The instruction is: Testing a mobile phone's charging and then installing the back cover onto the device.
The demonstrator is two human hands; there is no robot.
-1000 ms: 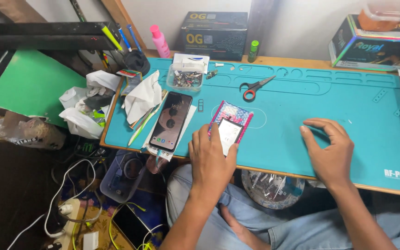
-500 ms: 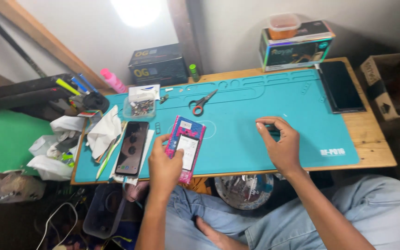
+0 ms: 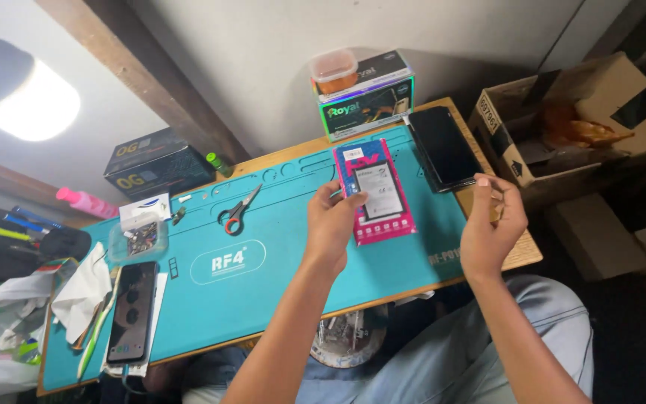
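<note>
Two hands work above the teal mat (image 3: 278, 292) on the counter (image 3: 521, 254). The left hand (image 3: 332, 224) grasps a pink packet (image 3: 379, 191) raised over the mat; the right hand (image 3: 491, 224) pinches something small, unclear what, beside a black phone (image 3: 443, 146).

I see the pink and blue packet (image 3: 377, 192) with a grey battery behind its clear window, just above frame centre. It is held up over the teal mat, tilted slightly, gripped at its left edge.
</note>
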